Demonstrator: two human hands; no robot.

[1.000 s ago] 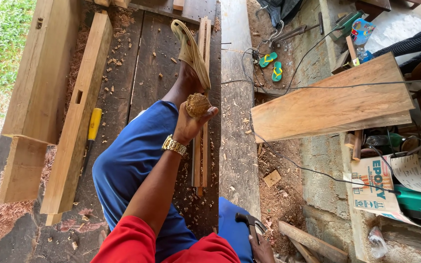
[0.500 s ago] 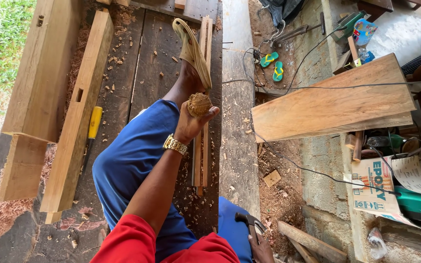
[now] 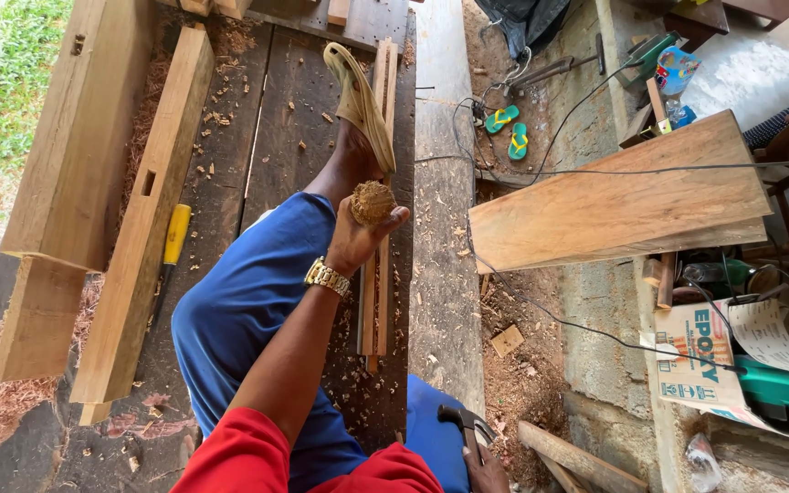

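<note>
While the left hand [image 3: 358,239] is cupping a brown fibrous ball [image 3: 372,202] in closed fingers above the thin wood strips [image 3: 376,274], the right hand [image 3: 484,467] is gripping a claw hammer [image 3: 461,422] at the frame's bottom edge; dark planks [image 3: 294,110] are lying open beyond.

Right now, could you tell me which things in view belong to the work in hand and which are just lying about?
In hand:
- left hand holding a ball of wood shavings
- thin wooden strips under the sandalled foot
- right hand on a claw hammer

Lying about:
- yellow-handled chisel
- mortised beam
- green flip-flops
- wide plank
</note>
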